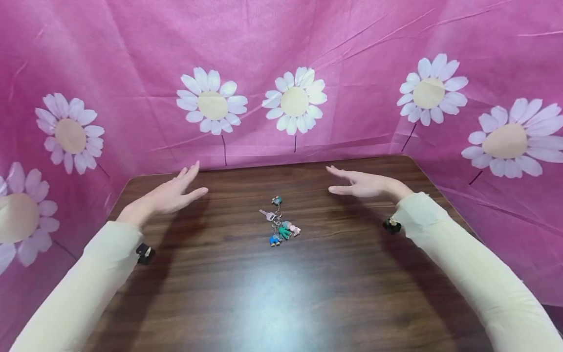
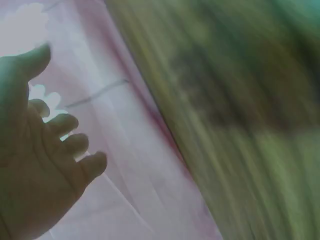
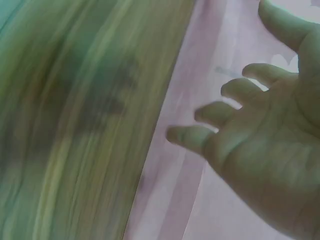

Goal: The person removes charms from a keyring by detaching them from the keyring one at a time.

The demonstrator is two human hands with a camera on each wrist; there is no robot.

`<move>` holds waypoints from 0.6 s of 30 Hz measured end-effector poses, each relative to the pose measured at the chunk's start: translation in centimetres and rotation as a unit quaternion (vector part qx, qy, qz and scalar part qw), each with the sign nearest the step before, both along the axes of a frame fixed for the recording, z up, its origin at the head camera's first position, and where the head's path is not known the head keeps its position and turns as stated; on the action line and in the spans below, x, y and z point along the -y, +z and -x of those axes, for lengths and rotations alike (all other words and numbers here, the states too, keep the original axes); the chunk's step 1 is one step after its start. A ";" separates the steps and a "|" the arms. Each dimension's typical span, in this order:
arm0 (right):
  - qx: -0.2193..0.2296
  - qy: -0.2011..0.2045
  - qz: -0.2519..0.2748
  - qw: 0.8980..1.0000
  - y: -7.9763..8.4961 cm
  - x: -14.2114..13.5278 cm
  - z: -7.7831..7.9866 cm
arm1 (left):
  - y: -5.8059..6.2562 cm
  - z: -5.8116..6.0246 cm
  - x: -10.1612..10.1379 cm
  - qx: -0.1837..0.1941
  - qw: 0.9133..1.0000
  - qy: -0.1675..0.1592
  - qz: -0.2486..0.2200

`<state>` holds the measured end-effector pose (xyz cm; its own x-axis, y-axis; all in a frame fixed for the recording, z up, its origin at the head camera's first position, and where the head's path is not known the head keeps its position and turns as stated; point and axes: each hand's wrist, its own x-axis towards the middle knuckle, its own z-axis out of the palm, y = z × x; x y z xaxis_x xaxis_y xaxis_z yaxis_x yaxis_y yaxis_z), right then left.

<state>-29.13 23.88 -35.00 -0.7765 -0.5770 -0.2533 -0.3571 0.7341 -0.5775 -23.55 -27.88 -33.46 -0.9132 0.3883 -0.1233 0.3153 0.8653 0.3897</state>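
A bunch of keyrings lies on the brown wooden table (image 1: 228, 264), around its middle in the head view. It has a silver key (image 1: 267, 214), a green figure charm (image 1: 284, 232), a blue charm (image 1: 274, 240), a pink one (image 1: 294, 229) and a teal one (image 1: 276, 200) on metal rings. My left hand (image 1: 170, 194) hovers over the table to the left of the bunch, fingers extended and thumb apart. On the other side, my right hand (image 1: 362, 184) is held likewise, fingers pointing inward. Both palms hold nothing in the wrist views.
Behind and beside the table hangs a pink cloth (image 1: 352, 44) printed with large white daisies (image 1: 213, 104). Dark straps with small devices sit under both cream sleeves (image 1: 457, 249). Light glares on the table's near part, and the arms cast shadows.
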 end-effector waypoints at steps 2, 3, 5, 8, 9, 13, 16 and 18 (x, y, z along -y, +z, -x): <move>0.011 0.016 0.028 0.999 0.6 1.3 0.2 | 0.8 0.4 -1.1 0.020 0.999 -0.003 -0.034; 0.019 0.022 0.043 0.999 0.9 2.0 0.2 | 1.0 0.6 -1.7 0.031 0.998 -0.008 -0.052; 0.031 0.031 0.066 0.997 1.2 3.4 0.3 | 1.2 1.0 -2.9 0.056 0.994 -0.016 -0.097; 0.097 0.034 0.123 0.987 1.2 5.3 0.4 | 0.8 1.5 -4.9 0.102 0.981 -0.026 -0.164; 0.121 0.035 0.140 0.982 1.0 5.9 0.5 | 0.6 1.6 -5.6 0.119 0.975 -0.028 -0.183; 0.203 0.029 0.205 0.957 -0.4 8.1 0.7 | -0.7 2.2 -7.7 0.202 0.949 -0.022 -0.243; 0.241 0.008 0.240 0.940 -1.8 9.5 0.6 | -2.0 2.6 -9.1 0.249 0.932 -0.017 -0.264; 0.260 -0.011 0.254 0.932 -2.8 10.4 0.5 | -3.0 2.7 -10.0 0.257 0.930 -0.018 -0.264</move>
<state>-29.65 13.50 -37.76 -0.6381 -0.7100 -0.2977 0.0799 0.3234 -0.9429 -26.28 -17.90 -36.44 -0.7716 0.5479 -0.3231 -0.0039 0.5038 0.8638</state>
